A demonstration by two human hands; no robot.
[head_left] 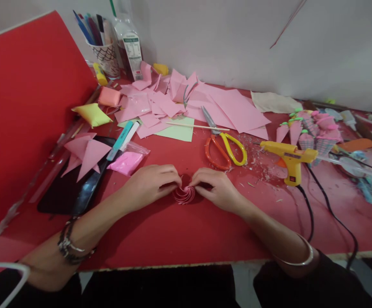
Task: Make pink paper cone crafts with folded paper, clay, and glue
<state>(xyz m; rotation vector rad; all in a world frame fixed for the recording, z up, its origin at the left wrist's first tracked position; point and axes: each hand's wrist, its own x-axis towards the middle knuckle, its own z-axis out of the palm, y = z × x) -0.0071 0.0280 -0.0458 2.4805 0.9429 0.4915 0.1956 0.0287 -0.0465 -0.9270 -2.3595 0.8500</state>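
Between my two hands, low over the red tabletop, is a strip of pink paper (185,196) with many fine folds, curved into a fan-like arc. My left hand (160,182) pinches its left end with closed fingers. At the other end, the fingertips of my right hand (216,186) are also closed on the paper. Just beyond my right hand lie scissors (226,149) with one orange and one yellow handle. A bag of bright pink clay-like material (126,163) is beside my left hand.
A yellow glue gun (290,158) with a black cord lies at right, near small pink paper cones (314,128). Pink paper sheets (233,109) cover the back. At left are a dark phone (66,194) with pink cones on it and a red board (28,107). Behind stands a pen cup (107,60).
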